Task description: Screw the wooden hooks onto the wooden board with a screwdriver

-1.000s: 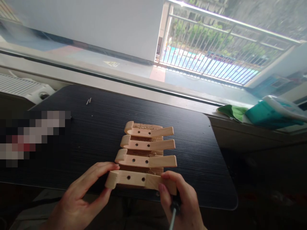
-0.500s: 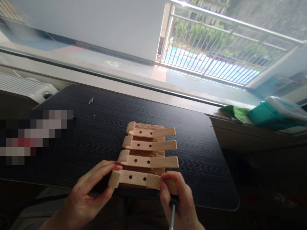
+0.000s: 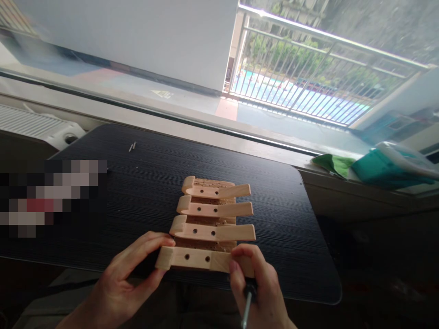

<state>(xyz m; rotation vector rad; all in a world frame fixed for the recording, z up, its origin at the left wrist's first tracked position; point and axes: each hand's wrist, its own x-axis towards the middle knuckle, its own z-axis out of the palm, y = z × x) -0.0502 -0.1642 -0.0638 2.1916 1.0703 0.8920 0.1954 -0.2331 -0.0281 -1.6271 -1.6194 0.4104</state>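
Note:
A wooden hook rack lies on the dark table, made of several pale wooden hooks across a rough brown board. Each hook shows two holes with dark screw heads or recesses. My left hand pinches the curled left end of the nearest wooden hook between thumb and fingers. At that hook's straight right end, my right hand closes with thumb and index finger. A screwdriver is also held in my right hand, its metal shaft pointing down toward me; most of its dark handle is hidden by the fingers.
Two small screws lie at the back left of the black table. A blurred-out patch covers the table's left side. Behind are a window sill, a white radiator, a green cloth and a teal tub.
The nearest hook sits slightly lower and more level in the view, with a slightly wider gap to the hook behind it. Both hands keep their hold.

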